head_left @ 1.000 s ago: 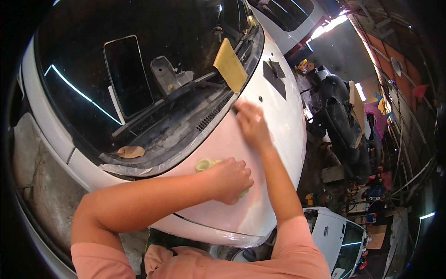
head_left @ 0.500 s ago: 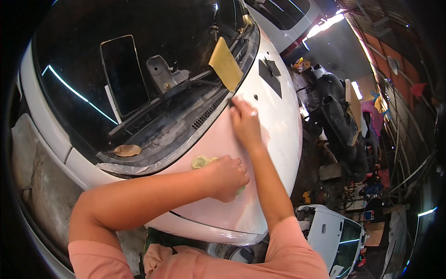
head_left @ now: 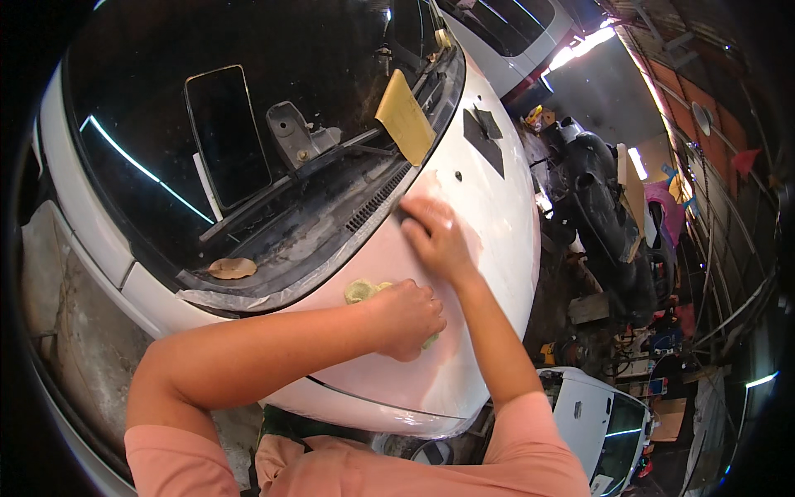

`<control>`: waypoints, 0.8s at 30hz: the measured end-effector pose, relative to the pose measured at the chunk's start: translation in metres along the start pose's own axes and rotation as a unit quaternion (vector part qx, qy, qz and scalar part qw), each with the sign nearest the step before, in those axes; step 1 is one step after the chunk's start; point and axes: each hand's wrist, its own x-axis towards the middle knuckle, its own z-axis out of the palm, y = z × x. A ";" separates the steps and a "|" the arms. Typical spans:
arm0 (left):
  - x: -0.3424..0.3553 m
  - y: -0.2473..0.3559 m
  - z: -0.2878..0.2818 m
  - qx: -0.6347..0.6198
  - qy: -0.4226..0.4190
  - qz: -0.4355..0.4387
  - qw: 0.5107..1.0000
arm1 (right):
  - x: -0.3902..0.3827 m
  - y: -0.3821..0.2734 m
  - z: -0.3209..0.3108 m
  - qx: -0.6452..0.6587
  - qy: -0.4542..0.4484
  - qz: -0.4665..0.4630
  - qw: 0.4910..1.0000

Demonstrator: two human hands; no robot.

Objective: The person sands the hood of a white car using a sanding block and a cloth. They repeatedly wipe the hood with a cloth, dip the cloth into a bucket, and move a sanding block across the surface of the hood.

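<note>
My left hand (head_left: 406,321) is a closed fist around a crumpled yellow-green cloth (head_left: 361,291), resting on the car's bonnet. Bits of the cloth stick out on both sides of the fist. Farther up the panel, my right hand (head_left: 440,240) presses onto the surface beside the windscreen edge. Its fingers are bent and a little blurred, with a small dark patch at the fingertips that I cannot make out. Both hands are over a dull pinkish area (head_left: 364,263) on the white bonnet (head_left: 507,240).
Under the windscreen runs a black cowl with a vent grille (head_left: 377,199). A yellow sheet-like piece (head_left: 406,118) stands at its edge, and a dry leaf (head_left: 233,268) lies on it. A phone-shaped dark panel (head_left: 228,137) leans on the glass. Car parts (head_left: 598,195) are piled at right.
My right hand has slid back toward me along the bonnet's edge, away from the yellow piece. My left hand keeps its place on the cloth. The view has shifted slightly.
</note>
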 end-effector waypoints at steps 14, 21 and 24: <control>0.009 0.006 0.000 0.005 0.008 0.034 0.999 | 0.029 0.046 -0.012 -0.068 0.074 0.033 0.994; 0.000 0.004 0.002 0.019 -0.009 0.016 1.000 | 0.001 0.007 -0.001 0.038 -0.028 -0.022 0.999; 0.011 0.009 -0.003 0.011 -0.012 0.033 0.999 | 0.023 0.047 -0.014 -0.036 0.053 0.056 0.996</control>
